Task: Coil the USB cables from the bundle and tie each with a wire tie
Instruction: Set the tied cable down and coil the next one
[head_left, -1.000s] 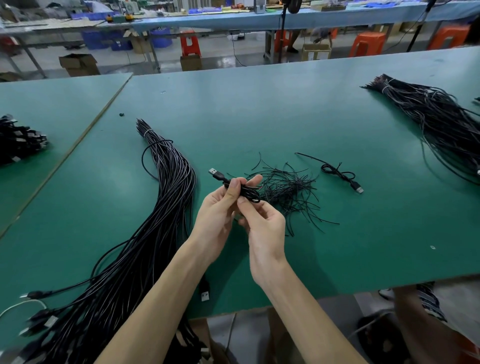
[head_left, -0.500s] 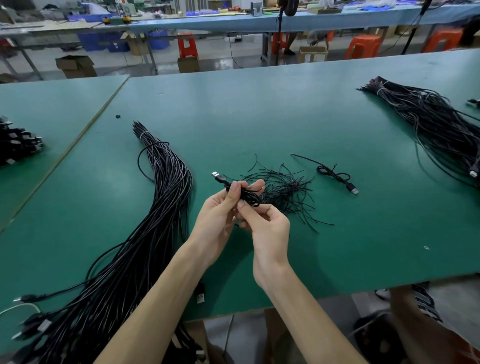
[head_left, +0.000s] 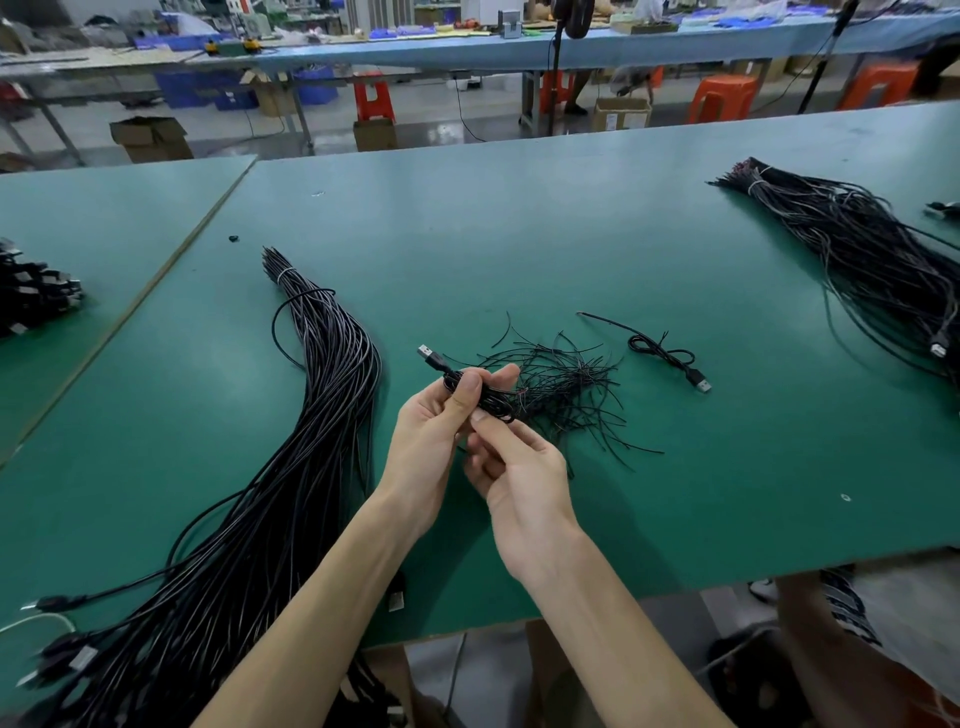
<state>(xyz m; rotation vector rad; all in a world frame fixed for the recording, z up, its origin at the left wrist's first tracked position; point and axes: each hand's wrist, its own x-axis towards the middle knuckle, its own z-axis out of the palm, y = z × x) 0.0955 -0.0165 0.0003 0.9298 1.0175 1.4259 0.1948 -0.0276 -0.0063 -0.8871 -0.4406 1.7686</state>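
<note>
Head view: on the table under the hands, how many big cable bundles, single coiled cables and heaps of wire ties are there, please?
Big cable bundles: 2, left bundle and right bundle
Single coiled cables: 2, held cable and lying cable
Heaps of wire ties: 1, wire-tie heap
Total: 5

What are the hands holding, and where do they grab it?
A coiled USB cable. The left hand grips the coil's middle under its thumb; the right hand pinches its near end.
</note>
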